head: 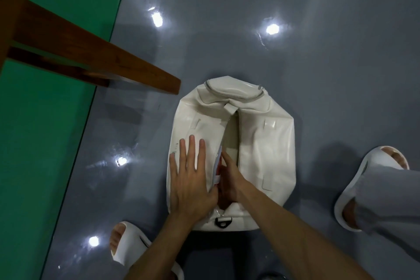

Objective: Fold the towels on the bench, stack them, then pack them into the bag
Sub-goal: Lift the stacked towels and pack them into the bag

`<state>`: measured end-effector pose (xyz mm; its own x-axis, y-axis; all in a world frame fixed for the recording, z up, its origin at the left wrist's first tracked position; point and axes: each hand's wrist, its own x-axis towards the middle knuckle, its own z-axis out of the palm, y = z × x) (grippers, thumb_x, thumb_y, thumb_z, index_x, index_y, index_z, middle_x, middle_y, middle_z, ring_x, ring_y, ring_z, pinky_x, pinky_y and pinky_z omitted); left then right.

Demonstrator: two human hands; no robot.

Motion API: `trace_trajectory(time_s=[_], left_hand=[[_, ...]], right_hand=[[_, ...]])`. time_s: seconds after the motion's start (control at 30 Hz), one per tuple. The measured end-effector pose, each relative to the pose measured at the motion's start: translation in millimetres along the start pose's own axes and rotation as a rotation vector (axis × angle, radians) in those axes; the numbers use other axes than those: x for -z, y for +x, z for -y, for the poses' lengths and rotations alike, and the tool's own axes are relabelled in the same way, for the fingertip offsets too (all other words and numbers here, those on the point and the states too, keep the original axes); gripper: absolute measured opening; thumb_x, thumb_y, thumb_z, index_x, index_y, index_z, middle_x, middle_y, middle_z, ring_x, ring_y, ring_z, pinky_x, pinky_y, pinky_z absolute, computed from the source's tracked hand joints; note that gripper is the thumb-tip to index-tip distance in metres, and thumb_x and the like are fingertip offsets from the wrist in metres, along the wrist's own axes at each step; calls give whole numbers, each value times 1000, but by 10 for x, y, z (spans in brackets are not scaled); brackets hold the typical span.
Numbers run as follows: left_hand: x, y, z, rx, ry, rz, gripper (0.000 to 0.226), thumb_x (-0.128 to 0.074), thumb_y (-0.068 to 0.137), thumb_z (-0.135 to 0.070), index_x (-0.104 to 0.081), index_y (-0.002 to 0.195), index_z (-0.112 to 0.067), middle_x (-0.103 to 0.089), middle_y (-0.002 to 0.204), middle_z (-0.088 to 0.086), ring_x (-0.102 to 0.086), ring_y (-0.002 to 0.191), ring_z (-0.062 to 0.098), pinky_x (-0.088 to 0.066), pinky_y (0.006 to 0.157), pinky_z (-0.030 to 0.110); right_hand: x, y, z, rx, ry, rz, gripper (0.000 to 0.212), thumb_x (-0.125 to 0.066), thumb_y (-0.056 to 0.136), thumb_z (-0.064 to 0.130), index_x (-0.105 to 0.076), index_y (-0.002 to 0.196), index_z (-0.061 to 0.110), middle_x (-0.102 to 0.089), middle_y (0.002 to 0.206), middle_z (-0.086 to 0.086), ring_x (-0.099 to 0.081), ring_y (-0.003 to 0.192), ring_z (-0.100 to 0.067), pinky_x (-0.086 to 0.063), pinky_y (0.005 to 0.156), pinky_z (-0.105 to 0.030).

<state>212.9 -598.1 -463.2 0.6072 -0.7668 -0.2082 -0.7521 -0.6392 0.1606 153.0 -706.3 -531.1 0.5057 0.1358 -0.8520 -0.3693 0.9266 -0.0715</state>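
White bag: lay on the grey floor between the person's feet, its long axis running straight away from the person, with the zip mouth open along that axis.
Left hand: lay flat on the bag's left panel just beside the mouth, fingers straight and spread, pressing down and gripping nothing.
Right hand: sat inside the near end of the mouth. One finger showed along the lip and the rest were hidden, so I could not tell whether they held anything.
Towels: none plainly seen. A pale and red sliver stood at the left lip between the hands, too small to name.
Table: brown wood, up-left, well apart from the bag.
Step judged: packing, likely near its end.
Coming move: the right hand was the nearer one. The open part of the mouth lay ahead of its fingers, along the axis, so any push would go forward.
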Motion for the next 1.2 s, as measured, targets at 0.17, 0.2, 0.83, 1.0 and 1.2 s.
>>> trace_trajectory(time_s=[0.17, 0.2, 0.83, 1.0, 1.2], left_hand=[[-13, -24, 30, -7, 70, 33, 102, -60, 86, -59, -11, 165, -18, -2, 172, 16, 0, 159, 37, -11, 124, 65], [-22, 7, 17, 23, 63, 29, 104, -58, 86, -65, -8, 166, -20, -1, 172, 15, 1, 159, 37, -9, 124, 64], [-389, -54, -29, 147, 98, -70, 98, -59, 86, -67, -19, 164, -25, -8, 172, 15, -2, 156, 47, -15, 115, 73], [-431, -53, 33, 121, 27, -78, 83, -40, 95, -67, -27, 162, -20, -12, 171, 15, -9, 156, 47, -25, 114, 69], [-221, 21, 7, 114, 79, -7, 90, -44, 96, -70, -15, 165, -20, -4, 173, 13, -4, 157, 45, -17, 119, 69]], right_hand=[[-62, -28, 209, 342, -770, -636, 25, -58, 97, 20, -59, 120, 10, -67, 119, -13, -65, 110, -33, -54, 93, -37], [-32, -115, 303, 389, -937, -751, 38, -62, 94, 14, -52, 131, 10, -62, 127, -14, -61, 119, -34, -50, 94, -34], [824, -310, 341, 703, -866, -788, 104, -81, 78, 60, -23, 158, 26, -41, 158, -1, -40, 145, -25, -36, 118, -40], [936, -131, 253, 556, -952, -774, 112, -92, 69, 44, -29, 157, 14, -44, 156, -7, -41, 143, -28, -30, 121, -37], [757, -284, 212, 634, -1370, -793, 80, -62, 97, 47, -24, 159, 14, -43, 156, -14, -42, 143, -33, -31, 122, -45]])
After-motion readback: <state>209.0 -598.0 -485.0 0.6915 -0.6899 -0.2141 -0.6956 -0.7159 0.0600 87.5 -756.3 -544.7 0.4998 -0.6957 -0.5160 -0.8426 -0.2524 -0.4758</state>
